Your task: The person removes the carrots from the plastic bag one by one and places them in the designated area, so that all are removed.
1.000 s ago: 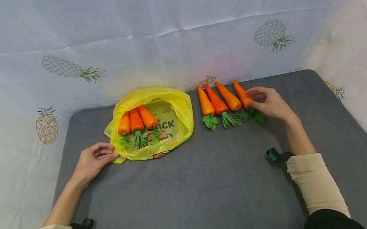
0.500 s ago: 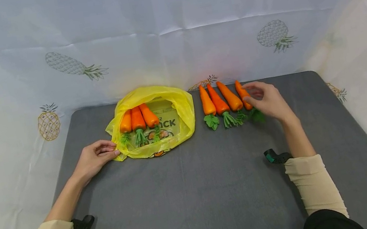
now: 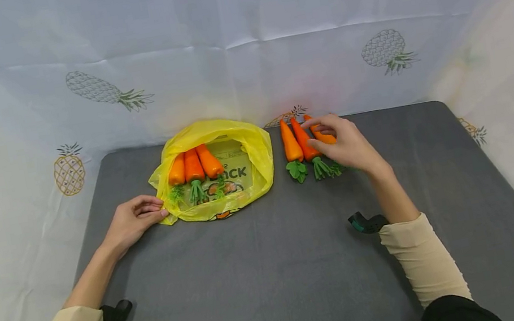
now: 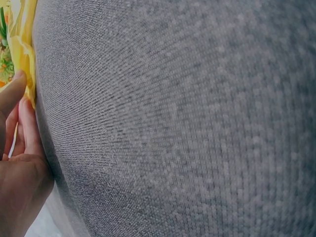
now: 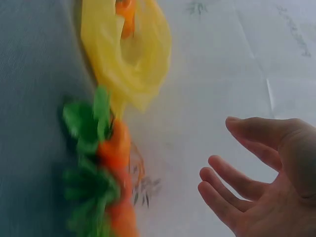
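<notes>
In the head view, a yellow plastic bag (image 3: 261, 162) lies with its mouth spread towards me. Three carrots with green tops, among them the middle carrot (image 3: 192, 166), rest inside its left part. My left hand (image 3: 134, 222) pinches the bag's lower left edge between thumb and fingers. Right of the bag, carrots lie in a row: a left carrot (image 3: 291, 146), a second carrot (image 3: 304, 143) and a third carrot (image 3: 327, 138) partly covered by my right hand (image 3: 350, 147). No carrot shows beyond that hand. In the right wrist view, thumb and fingers (image 5: 234, 180) stand apart with nothing between them.
The grey cloth-covered table (image 3: 256, 275) extends towards me. Behind it hangs a pale curtain (image 3: 243, 82) printed with pineapples. A small black wrist camera (image 3: 117, 311) sits on the left wrist and another black device (image 3: 367, 223) on the right.
My right hand has come off the rightmost carrot and moved left over the row, now covering part of the third carrot. My left hand and the bag stay in place.
</notes>
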`<control>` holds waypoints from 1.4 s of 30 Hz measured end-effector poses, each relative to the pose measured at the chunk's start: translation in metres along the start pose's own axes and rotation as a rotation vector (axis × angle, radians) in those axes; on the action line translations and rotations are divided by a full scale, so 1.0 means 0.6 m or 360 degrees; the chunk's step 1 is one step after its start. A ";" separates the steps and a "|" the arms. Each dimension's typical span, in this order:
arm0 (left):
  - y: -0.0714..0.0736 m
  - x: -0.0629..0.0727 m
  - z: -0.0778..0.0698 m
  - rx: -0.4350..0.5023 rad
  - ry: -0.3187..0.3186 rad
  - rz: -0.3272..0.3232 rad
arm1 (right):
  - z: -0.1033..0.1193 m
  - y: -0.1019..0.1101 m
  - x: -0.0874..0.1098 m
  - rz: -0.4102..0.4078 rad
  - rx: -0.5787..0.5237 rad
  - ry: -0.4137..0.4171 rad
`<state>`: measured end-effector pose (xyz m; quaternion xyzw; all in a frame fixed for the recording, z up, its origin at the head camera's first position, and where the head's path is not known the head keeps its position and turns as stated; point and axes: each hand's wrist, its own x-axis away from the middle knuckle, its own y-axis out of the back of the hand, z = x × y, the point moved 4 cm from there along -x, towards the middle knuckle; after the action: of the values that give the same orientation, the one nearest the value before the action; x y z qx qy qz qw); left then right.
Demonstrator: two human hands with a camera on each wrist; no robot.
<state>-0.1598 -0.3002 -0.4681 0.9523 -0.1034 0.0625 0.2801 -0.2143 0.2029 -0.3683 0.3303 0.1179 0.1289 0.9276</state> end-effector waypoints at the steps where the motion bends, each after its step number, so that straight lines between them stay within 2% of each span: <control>1: 0.001 0.000 0.000 -0.0003 0.0002 -0.0003 | 0.006 -0.007 -0.005 0.0013 -0.0016 0.0013; 9: 0.000 -0.003 0.003 0.0011 0.0004 -0.0002 | 0.052 -0.056 -0.040 0.0081 -0.0111 0.0132; 19: 0.001 -0.001 0.002 -0.0010 0.0005 -0.0016 | 0.084 -0.117 -0.072 0.0228 -0.0126 0.0208; 32: 0.000 0.001 0.001 0.0022 0.0005 -0.0017 | 0.095 -0.197 -0.106 0.0391 -0.0268 0.0286; 37: 0.000 0.000 0.001 0.0021 0.0010 -0.0014 | 0.096 -0.227 -0.120 0.0445 -0.0262 0.0340; 42: 0.000 0.000 0.002 0.0015 0.0006 -0.0012 | 0.096 -0.253 -0.133 0.0501 -0.0226 0.0334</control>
<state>-0.1600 -0.3008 -0.4690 0.9539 -0.0991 0.0639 0.2760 -0.2474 0.0305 -0.4116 0.2630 0.1514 0.3140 0.8996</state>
